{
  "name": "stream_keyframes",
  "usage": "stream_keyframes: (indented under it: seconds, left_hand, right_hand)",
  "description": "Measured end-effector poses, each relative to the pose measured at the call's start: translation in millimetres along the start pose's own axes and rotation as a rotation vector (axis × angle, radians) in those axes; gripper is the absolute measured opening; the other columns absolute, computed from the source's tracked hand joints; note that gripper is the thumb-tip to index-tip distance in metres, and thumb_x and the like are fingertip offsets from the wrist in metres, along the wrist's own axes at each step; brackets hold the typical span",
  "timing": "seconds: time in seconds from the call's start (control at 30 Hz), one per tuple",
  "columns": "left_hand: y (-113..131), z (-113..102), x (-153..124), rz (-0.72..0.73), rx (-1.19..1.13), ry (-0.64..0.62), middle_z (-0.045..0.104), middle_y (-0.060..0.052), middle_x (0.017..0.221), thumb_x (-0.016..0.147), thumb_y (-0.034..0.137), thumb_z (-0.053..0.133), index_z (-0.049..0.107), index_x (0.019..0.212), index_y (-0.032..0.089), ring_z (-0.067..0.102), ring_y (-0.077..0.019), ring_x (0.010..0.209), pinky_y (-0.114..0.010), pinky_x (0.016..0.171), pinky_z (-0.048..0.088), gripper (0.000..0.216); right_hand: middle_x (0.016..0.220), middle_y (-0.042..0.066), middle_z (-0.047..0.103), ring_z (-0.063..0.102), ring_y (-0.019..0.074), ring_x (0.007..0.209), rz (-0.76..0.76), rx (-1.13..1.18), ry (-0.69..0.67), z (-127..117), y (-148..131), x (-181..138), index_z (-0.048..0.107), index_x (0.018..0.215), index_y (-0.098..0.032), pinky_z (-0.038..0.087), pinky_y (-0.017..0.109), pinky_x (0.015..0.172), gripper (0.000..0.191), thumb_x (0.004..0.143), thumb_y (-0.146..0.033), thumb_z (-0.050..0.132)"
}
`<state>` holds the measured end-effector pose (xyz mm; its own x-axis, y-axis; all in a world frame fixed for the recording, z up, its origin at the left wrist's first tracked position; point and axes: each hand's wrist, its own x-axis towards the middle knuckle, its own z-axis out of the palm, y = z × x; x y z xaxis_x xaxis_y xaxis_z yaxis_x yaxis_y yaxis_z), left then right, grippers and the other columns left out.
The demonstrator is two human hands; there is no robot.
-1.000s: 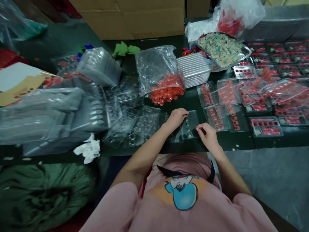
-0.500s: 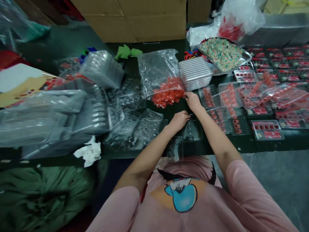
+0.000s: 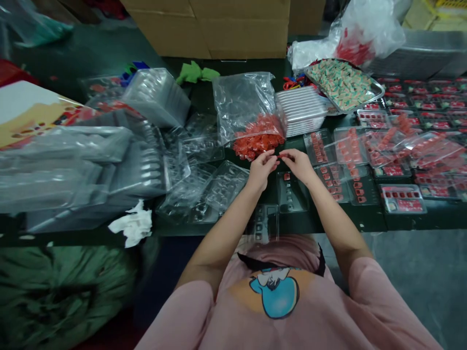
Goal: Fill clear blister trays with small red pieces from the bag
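Small glossy red pieces lie in a pile [image 3: 260, 136] at the mouth of a clear plastic bag [image 3: 241, 92]. Just in front of this pile my two hands meet fingertip to fingertip. My right hand [image 3: 296, 164] is closed in a pinch, with a bit of red showing at its fingertips. My left hand [image 3: 263, 170] has its fingers bent together; what they hold, if anything, is too small to make out. Below the hands lies a clear plastic tray [image 3: 299, 200] with a row of small hollows. One red piece [image 3: 286, 176] sits in its top hollow.
To the right are trays filled with red pieces [image 3: 359, 187] and packed sets [image 3: 403, 198]. A metal tray of small patterned pieces [image 3: 339, 85] stands behind. Empty clear trays [image 3: 224, 184] and stacked plastic [image 3: 120, 165] lie left, near a crumpled tissue [image 3: 134, 223]. A cardboard box [image 3: 219, 29] stands at the back.
My left hand has moved up from the tray to my right fingertips. My right hand has drawn slightly away from the pile. A red piece now shows in the tray's top hollow.
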<state>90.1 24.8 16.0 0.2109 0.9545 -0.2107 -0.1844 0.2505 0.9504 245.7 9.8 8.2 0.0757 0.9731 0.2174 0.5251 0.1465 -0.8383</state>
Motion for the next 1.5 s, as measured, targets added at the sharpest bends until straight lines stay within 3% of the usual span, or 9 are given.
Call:
stream_keyframes:
  seconds: [0.13, 0.33, 0.5, 0.63, 0.83, 0.97, 1.13, 1.37, 1.5]
  left_hand:
    - [-1, 8, -6, -0.028, -0.065, -0.057, 0.072, -0.005, 0.086, 0.059, 0.034, 0.085, 0.073, 0.09, 0.014, 0.067, -0.0143, 0.079, -0.03, 0.08, 0.052, 0.039]
    - [-1, 13, -14, 0.032, -0.069, -0.101, 0.075, -0.007, 0.088, 0.056, 0.035, 0.086, 0.076, 0.087, 0.015, 0.068, -0.0166, 0.082, -0.029, 0.079, 0.051, 0.038]
    - [5, 15, -20, -0.017, -0.076, -0.088, 0.073, -0.005, 0.079, 0.057, 0.035, 0.086, 0.076, 0.085, 0.014, 0.065, -0.0129, 0.072, -0.024, 0.067, 0.047, 0.036]
    - [6, 12, -23, -0.005, -0.077, -0.174, 0.073, -0.005, 0.084, 0.059, 0.034, 0.086, 0.077, 0.092, 0.016, 0.065, -0.0137, 0.075, -0.026, 0.07, 0.049, 0.039]
    - [3, 4, -23, 0.186, -0.005, -0.335, 0.067, -0.002, 0.091, 0.066, 0.032, 0.083, 0.077, 0.1, 0.023, 0.064, -0.0127, 0.078, -0.029, 0.077, 0.052, 0.035]
    - [5, 2, -23, 0.281, 0.095, -0.362, 0.065, -0.002, 0.091, 0.067, 0.032, 0.083, 0.077, 0.099, 0.023, 0.063, -0.0124, 0.077, -0.029, 0.076, 0.053, 0.034]
    - [11, 1, -25, 0.325, 0.171, -0.357, 0.065, -0.002, 0.088, 0.068, 0.033, 0.082, 0.078, 0.098, 0.022, 0.06, -0.0122, 0.075, -0.028, 0.071, 0.051, 0.032]
    - [11, -2, -26, 0.333, 0.222, -0.35, 0.065, -0.002, 0.085, 0.068, 0.032, 0.081, 0.078, 0.096, 0.021, 0.059, -0.0123, 0.074, -0.027, 0.069, 0.049, 0.03]
    - [10, -2, -26, 0.291, 0.197, -0.378, 0.065, 0.0, 0.08, 0.068, 0.032, 0.081, 0.076, 0.091, 0.019, 0.059, -0.0117, 0.07, -0.027, 0.069, 0.048, 0.027]
  right_hand:
    - [0.094, 0.003, 0.072, 0.066, 0.0174, 0.089, 0.035, 0.143, 0.057, -3, -10, -27, 0.071, 0.099, -0.022, 0.053, 0.034, 0.085, 0.019, 0.088, -0.029, 0.056]
    - [0.09, 0.002, 0.07, 0.065, 0.0147, 0.079, 0.061, 0.357, 0.161, -2, -16, -42, 0.066, 0.104, -0.021, 0.054, 0.03, 0.077, 0.022, 0.089, -0.036, 0.057]
    - [0.099, 0.005, 0.067, 0.063, 0.0164, 0.087, -0.09, 0.195, 0.227, -12, -27, -51, 0.067, 0.106, -0.022, 0.053, 0.033, 0.081, 0.02, 0.09, -0.032, 0.058]
    - [0.097, 0.005, 0.068, 0.063, 0.0175, 0.094, -0.181, 0.09, 0.265, -16, -34, -56, 0.069, 0.099, -0.023, 0.052, 0.034, 0.086, 0.017, 0.094, -0.028, 0.054]
    - [0.096, 0.006, 0.067, 0.063, 0.0179, 0.094, -0.244, 0.036, 0.321, -16, -35, -61, 0.07, 0.095, -0.023, 0.053, 0.034, 0.086, 0.016, 0.094, -0.027, 0.055]
    - [0.091, 0.006, 0.067, 0.063, 0.0179, 0.089, -0.255, 0.003, 0.337, -16, -38, -64, 0.07, 0.089, -0.022, 0.054, 0.034, 0.083, 0.016, 0.094, -0.026, 0.056]
    - [0.091, 0.005, 0.069, 0.064, 0.0178, 0.088, -0.227, 0.021, 0.325, -15, -40, -65, 0.068, 0.088, -0.022, 0.053, 0.034, 0.082, 0.014, 0.094, -0.026, 0.055]
    - [0.088, 0.005, 0.065, 0.061, 0.0166, 0.084, -0.306, 0.02, 0.225, -19, -37, -63, 0.063, 0.085, -0.021, 0.052, 0.032, 0.078, 0.014, 0.094, -0.025, 0.053]
    - [0.092, 0.007, 0.061, 0.059, 0.0179, 0.09, -0.339, -0.021, 0.236, -19, -37, -64, 0.06, 0.086, -0.021, 0.05, 0.035, 0.083, 0.013, 0.094, -0.022, 0.049]
